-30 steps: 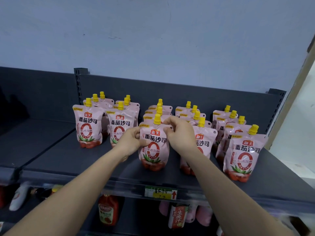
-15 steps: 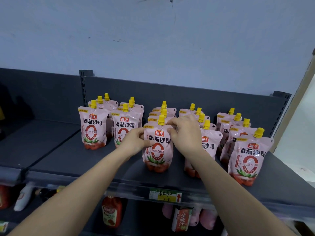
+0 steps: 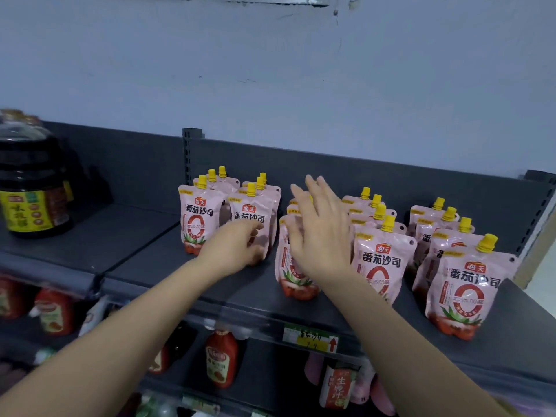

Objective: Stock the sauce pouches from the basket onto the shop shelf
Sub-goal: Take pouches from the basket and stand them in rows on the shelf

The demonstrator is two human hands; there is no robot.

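Far left: a dark round plastic jar with a yellow label [image 3: 30, 182] stands on the next bay of the grey metal shelf [image 3: 144, 236], well apart from the stock being worked on.

Sauce pouches: pink stand-up sauce pouches with yellow screw caps [image 3: 197, 218] stand upright on the shelf in five files running front to back; labels face outward, presumably so shoppers can read them.

Left hand: the left hand [image 3: 237, 248] reaches to the lower part of the second file's front pouch [image 3: 251, 216]; its fingers are loosely curled against the pack, but I cannot tell whether they pinch it or only touch it; likely nudging it into line.

Right hand: the right hand [image 3: 319, 230] is raised in front of the middle file's front pouch [image 3: 296, 275]; fingers straight and spread, holding nothing; whether it touches the packs behind is unclear.

Right files: the two files on the right sit just beside each other; the nearest pouch [image 3: 463, 284] stands close to the shelf's front edge.

Below: a yellow-and-white price tag [image 3: 310, 338] on the shelf lip; red ketchup bottles [image 3: 221, 362] on the tier beneath.

Basket: not in view.

Stage: placing looks largely done; this seems to be straightening.
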